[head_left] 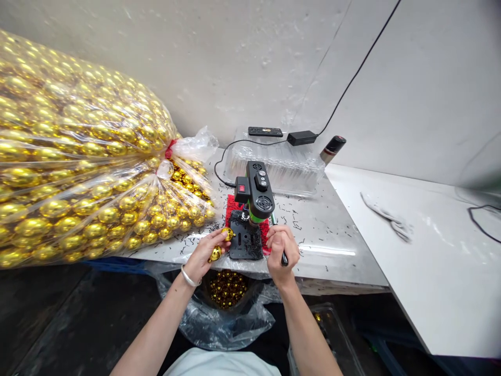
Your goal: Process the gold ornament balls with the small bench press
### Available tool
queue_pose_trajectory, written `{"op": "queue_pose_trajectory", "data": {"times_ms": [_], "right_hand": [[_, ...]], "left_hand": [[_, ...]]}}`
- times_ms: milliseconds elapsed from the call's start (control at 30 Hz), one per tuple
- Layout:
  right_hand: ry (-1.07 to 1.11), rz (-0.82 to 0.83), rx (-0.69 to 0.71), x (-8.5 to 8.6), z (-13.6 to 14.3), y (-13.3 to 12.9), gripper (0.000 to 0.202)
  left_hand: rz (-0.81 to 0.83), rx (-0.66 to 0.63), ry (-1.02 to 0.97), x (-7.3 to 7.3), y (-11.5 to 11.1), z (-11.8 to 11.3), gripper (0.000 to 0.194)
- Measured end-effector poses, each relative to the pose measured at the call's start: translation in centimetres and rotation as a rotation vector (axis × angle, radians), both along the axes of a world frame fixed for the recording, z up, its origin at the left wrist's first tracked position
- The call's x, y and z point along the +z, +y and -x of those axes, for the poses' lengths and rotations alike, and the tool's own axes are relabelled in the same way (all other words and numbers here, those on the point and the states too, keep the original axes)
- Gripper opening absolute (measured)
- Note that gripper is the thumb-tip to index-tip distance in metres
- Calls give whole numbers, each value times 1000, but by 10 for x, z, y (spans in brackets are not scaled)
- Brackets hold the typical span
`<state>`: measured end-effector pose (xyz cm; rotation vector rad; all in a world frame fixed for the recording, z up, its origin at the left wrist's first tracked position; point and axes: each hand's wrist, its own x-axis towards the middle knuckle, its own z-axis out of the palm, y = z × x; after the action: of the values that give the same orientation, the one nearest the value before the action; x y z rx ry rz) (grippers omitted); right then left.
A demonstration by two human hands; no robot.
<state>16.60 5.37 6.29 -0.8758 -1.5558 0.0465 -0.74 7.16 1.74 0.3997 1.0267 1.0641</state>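
Note:
Two shiny gold balls point(215, 254) are in my left hand point(205, 253), one at the fingertips and one lower by the palm. The fingertips are beside a small black bench drill press point(261, 196), left of its slotted base plate point(241, 249). My right hand point(283, 250) is wrapped round the black-ended lever point(284, 259) on the machine's right side. A red mat point(230, 204) with dark shavings lies under the machine. Whether the upper ball touches the plate I cannot tell.
Large clear bags of gold balls point(78, 214) fill the left. An open plastic bag point(219, 326) with gold balls hangs below the table edge. Behind the machine stand a clear tray point(289, 175), a power adapter point(301, 138) and a spray can point(332, 149). Gloves point(387, 216) lie right.

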Motion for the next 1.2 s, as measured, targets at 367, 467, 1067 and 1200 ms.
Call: {"op": "queue_pose_trajectory", "data": {"times_ms": [367, 467, 1067, 1200], "right_hand": [[-36, 32, 7, 2, -2, -2, 27], [-31, 29, 14, 1, -3, -2, 27], [-20, 6, 45, -31, -4, 0, 25], [-15, -29, 26, -39, -3, 2, 27]], "left_hand": [[-524, -309, 993, -15, 19, -30, 40], [-599, -369, 1191, -6, 17, -34, 39], [-627, -407, 1362, -10, 14, -44, 40], [-610, -426, 1371, -9, 14, -44, 40]]}}
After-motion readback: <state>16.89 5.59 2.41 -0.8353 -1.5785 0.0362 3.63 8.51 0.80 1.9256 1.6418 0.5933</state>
